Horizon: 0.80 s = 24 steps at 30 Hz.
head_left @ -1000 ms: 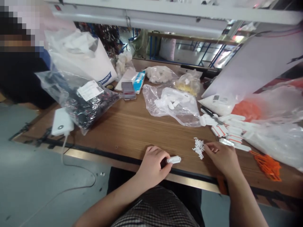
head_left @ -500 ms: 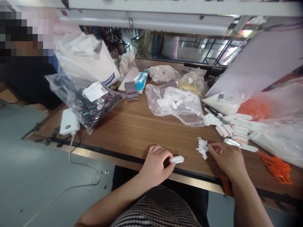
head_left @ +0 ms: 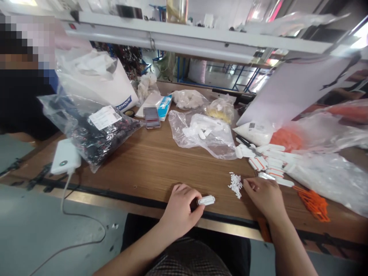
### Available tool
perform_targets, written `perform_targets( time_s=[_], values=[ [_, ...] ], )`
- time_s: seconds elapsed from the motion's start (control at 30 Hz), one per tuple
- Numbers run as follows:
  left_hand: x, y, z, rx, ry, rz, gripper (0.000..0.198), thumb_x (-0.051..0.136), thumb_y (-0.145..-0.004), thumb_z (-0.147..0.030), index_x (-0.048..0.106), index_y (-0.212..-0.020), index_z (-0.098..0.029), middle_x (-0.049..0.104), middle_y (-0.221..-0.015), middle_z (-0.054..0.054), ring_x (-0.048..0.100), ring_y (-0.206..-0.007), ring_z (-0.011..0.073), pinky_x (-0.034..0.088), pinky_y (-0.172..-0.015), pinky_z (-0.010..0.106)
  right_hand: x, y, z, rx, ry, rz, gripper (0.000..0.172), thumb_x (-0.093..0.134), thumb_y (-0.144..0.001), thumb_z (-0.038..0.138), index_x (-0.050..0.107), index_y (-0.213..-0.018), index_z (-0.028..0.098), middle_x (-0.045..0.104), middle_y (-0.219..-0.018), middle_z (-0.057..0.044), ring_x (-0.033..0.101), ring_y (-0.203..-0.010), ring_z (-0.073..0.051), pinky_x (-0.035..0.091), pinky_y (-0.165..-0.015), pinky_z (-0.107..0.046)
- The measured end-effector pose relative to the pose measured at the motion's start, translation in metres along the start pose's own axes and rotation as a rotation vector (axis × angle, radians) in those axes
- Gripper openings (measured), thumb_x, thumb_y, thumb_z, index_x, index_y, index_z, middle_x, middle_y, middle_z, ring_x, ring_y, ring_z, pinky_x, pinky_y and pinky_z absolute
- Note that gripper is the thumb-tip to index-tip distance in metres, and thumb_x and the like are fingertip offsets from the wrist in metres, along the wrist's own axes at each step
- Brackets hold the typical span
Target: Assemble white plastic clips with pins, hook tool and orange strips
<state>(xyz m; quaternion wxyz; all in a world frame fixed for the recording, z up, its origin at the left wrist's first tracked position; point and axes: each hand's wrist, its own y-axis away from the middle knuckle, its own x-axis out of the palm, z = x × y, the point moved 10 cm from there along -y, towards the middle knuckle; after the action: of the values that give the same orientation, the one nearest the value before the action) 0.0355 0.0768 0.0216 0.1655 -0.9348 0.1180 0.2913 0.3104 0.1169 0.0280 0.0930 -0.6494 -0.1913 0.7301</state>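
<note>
My left hand (head_left: 182, 205) is closed near the table's front edge, pinching a small white plastic strip (head_left: 207, 200) with a row of tiny marks or slots along it. Just right of it lies a loose pile of tiny white pieces (head_left: 235, 186) on the brown table (head_left: 155, 165). At the pile's right side rests my right hand (head_left: 263, 197), its fingers curled in and the fingertips close to the pieces. Whatever may be between those fingers is too small to make out. Behind that hand are stacked white strips (head_left: 276, 163), some with orange lines.
Orange plastic strands (head_left: 313, 203) lie right of my right hand. Clear bags (head_left: 207, 142) spread across the back. A bag of dark items (head_left: 103, 134) and a white corded device (head_left: 65, 157) stand left. A person (head_left: 25, 99) is at the far left.
My view has tilted up and turned slightly right, so more of the shelf shows. My left hand keeps its grip on the white strip; my right hand stays beside the pile.
</note>
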Motion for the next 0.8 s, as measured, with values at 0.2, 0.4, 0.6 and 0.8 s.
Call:
perform_targets(
  time_s=[0.2, 0.4, 0.6, 0.8],
  values=[
    [0.000, 0.002, -0.001, -0.008, -0.014, 0.009, 0.014, 0.073, -0.082, -0.014, 0.063, -0.085, -0.022, 0.069, -0.085, -0.002, 0.059, -0.087, 0.0217, 0.038, -0.088, 0.040, -0.011, 0.002, -0.006, -0.021, -0.036, -0.148, 0.032, 0.056, -0.093, 0.036, 0.072, -0.071, 0.021, 0.068, -0.061, 0.000, 0.064, -0.060, -0.019, 0.039, -0.078, -0.035],
    [0.000, 0.001, -0.003, 0.016, -0.013, 0.008, 0.011, 0.069, -0.085, -0.014, 0.062, -0.086, -0.023, 0.070, -0.087, -0.002, 0.059, -0.086, 0.0218, 0.037, -0.087, 0.040, -0.014, 0.000, -0.009, -0.003, -0.048, -0.193, 0.031, 0.057, -0.094, 0.036, 0.072, -0.073, 0.020, 0.068, -0.060, 0.000, 0.065, -0.059, -0.018, 0.040, -0.078, -0.034],
    [-0.001, 0.001, -0.002, 0.014, -0.010, 0.006, 0.012, 0.069, -0.085, -0.013, 0.062, -0.087, -0.023, 0.070, -0.087, -0.002, 0.060, -0.087, 0.0218, 0.038, -0.089, 0.041, -0.015, -0.003, -0.012, 0.039, -0.063, -0.195, 0.033, 0.055, -0.095, 0.039, 0.073, -0.074, 0.021, 0.069, -0.060, -0.001, 0.065, -0.058, -0.019, 0.041, -0.076, -0.034],
    [-0.001, 0.001, -0.003, 0.021, -0.020, -0.002, 0.013, 0.069, -0.085, -0.013, 0.061, -0.087, -0.023, 0.070, -0.086, -0.002, 0.060, -0.087, 0.0222, 0.038, -0.088, 0.041, -0.019, -0.002, -0.014, 0.053, -0.081, -0.216, 0.034, 0.055, -0.094, 0.040, 0.074, -0.074, 0.020, 0.073, -0.065, -0.003, 0.066, -0.059, -0.019, 0.043, -0.076, -0.035]
  ],
)
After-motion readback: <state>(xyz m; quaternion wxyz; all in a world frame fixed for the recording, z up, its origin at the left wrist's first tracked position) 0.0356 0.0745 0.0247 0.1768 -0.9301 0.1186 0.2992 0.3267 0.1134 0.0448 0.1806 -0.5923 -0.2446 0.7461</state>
